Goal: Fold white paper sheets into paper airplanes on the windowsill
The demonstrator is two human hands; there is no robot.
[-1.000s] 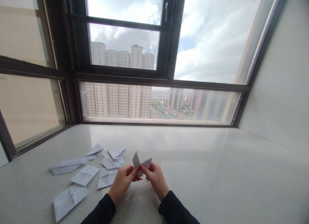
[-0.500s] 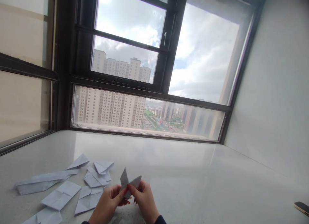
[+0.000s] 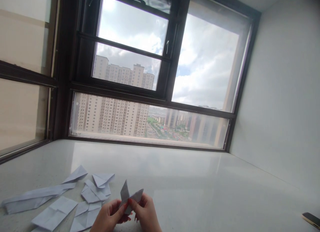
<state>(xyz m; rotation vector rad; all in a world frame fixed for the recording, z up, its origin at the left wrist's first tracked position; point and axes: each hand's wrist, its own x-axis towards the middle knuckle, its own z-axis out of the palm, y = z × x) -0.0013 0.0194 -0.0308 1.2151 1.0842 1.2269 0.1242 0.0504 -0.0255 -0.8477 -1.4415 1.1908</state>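
Observation:
Both hands hold one small folded white paper piece [image 3: 125, 192] with two pointed flaps sticking up. My left hand [image 3: 108, 215] pinches its left side between thumb and fingers. On the right side, my right hand [image 3: 145, 210] grips it, thumb tip near the centre fold. The two thumbs almost meet at the middle of the paper. Left of my hands lie several folded white papers: a long strip [image 3: 37, 197], a squarish piece [image 3: 55, 212], a creased piece [image 3: 86, 215] and a small stack [image 3: 96, 190].
The pieces rest on a glossy white sill [image 3: 200, 185]. A dark-framed window [image 3: 150, 143] rises behind it, with tall buildings outside. A dark flat object, perhaps a phone [image 3: 311, 219], lies at the right edge. A pale wall [image 3: 280, 109] stands at the right.
The view has shifted slightly, so the sill, papers and hands appear a little lower and further left. Both hands keep their hold on the folded paper.

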